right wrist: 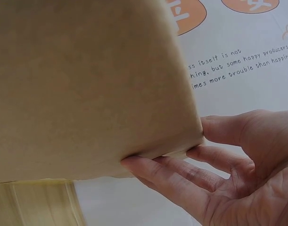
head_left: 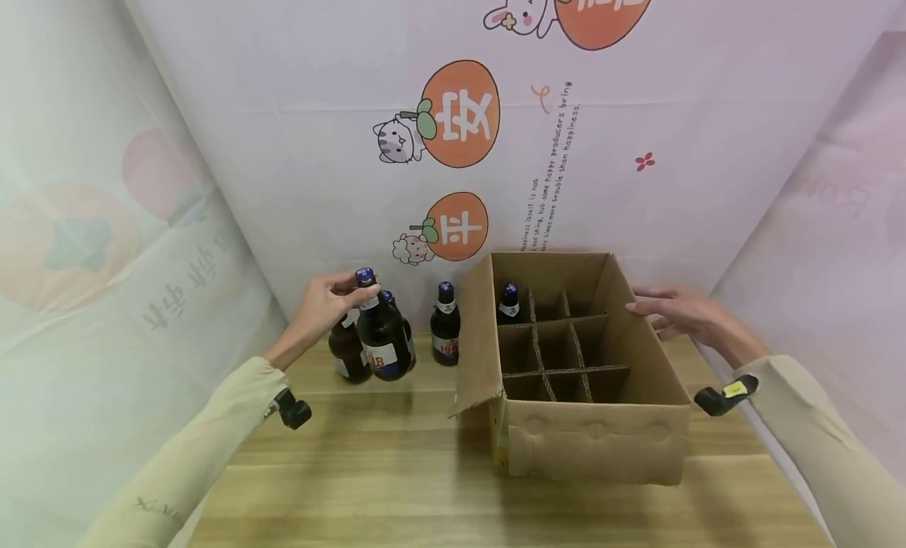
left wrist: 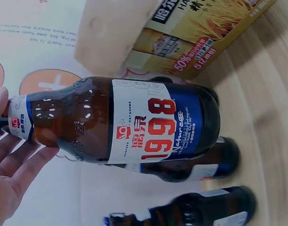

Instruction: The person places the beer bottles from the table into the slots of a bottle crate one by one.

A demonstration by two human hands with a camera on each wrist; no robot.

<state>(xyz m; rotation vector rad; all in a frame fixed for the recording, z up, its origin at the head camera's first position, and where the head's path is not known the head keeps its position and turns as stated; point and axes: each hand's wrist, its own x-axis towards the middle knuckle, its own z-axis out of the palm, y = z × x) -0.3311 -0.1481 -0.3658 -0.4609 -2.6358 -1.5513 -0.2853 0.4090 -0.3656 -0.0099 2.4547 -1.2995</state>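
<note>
My left hand grips the neck of a brown beer bottle with a blue cap, just under the cap. The bottle stands among three more bottles left of the box. In the left wrist view the held bottle shows a white and blue "1998" label, with my left hand at its neck. An open cardboard box with a divider grid holds one bottle in its far left cell. My right hand rests with straight fingers against the box's right wall; its fingertips touch the cardboard edge.
The wooden table runs back to a white printed backdrop close behind the bottles and box. The box's left flap stands up between the loose bottles and the cells. Fabric walls close in on both sides.
</note>
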